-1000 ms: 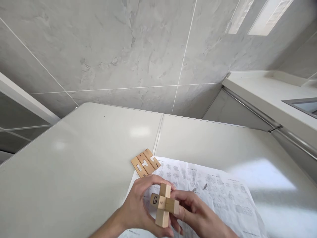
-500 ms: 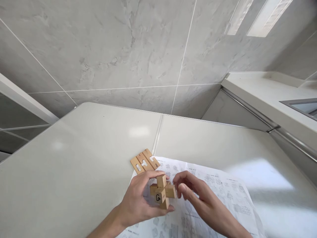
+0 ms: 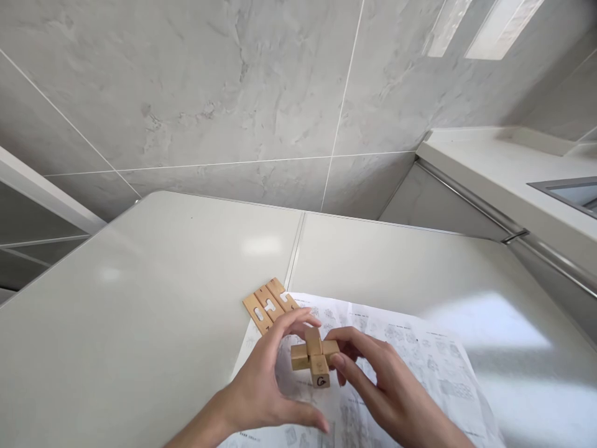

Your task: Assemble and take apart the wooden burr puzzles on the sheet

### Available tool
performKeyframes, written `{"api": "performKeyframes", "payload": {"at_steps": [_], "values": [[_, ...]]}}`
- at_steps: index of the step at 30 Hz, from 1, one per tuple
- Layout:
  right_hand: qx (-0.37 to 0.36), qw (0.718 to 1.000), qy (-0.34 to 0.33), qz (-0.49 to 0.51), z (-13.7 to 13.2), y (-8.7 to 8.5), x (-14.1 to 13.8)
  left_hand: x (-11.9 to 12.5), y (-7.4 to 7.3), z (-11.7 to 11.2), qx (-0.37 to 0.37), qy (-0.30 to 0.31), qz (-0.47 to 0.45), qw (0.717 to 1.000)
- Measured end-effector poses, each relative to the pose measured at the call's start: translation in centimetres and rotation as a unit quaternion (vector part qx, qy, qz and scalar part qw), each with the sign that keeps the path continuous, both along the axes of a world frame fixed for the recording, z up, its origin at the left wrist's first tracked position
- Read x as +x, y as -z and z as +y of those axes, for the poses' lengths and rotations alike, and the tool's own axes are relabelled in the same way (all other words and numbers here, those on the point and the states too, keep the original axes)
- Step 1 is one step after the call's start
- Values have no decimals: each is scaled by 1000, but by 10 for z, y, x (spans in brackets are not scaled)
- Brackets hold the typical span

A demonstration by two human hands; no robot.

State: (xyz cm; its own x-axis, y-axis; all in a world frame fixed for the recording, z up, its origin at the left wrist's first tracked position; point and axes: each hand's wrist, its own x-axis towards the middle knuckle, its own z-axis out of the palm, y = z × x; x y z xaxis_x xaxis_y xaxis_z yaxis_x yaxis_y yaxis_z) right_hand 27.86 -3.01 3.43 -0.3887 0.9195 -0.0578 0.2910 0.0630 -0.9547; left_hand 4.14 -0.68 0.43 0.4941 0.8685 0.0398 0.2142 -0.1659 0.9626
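Observation:
A wooden burr puzzle of crossing blocks is held above the printed sheet, its end marked with a black "G" facing me. My right hand pinches the puzzle's right arm between thumb and fingers. Curved round the puzzle's left side, my left hand has thumb and fingers spread wide; its fingertips are close behind the top block, and whether they touch it I cannot tell. Beyond the left hand lie several flat wooden pieces with cut-out slots, side by side and partly covered by that hand.
Under both hands a creased paper sheet with printed diagrams spreads over the white table. A seam crosses the tabletop. Behind the table is a grey tiled wall; at the right stands a white ledge with a metal rail below.
The puzzle has turned, so its "G" end points lower and toward me. My left hand has opened away from it, while my right hand has closed on its right arm.

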Motion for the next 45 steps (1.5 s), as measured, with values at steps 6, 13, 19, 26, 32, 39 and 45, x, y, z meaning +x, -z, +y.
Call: {"api": "performKeyframes", "payload": {"at_steps": [6,13,19,26,32,39,45], "values": [[59,997,-21,-43,1,5,4,5,-14,10,-247,135,-136,950],[-58,997,45,-24,0,4,3,3,-5,8,-187,60,-146,970],[-254,912,-156,282,3,17,-8,0,1,5,-219,129,-218,942],[-284,892,-169,307,0,30,-15,-1,-10,2,-160,136,-167,963],[-182,961,-98,183,-3,22,-15,-2,-13,-1,-142,68,-126,979],[24,998,49,-32,-14,37,-27,9,-4,-8,-69,-48,-82,993],[129,988,70,-44,-17,51,-29,15,0,-11,-65,-91,-110,988]]}}
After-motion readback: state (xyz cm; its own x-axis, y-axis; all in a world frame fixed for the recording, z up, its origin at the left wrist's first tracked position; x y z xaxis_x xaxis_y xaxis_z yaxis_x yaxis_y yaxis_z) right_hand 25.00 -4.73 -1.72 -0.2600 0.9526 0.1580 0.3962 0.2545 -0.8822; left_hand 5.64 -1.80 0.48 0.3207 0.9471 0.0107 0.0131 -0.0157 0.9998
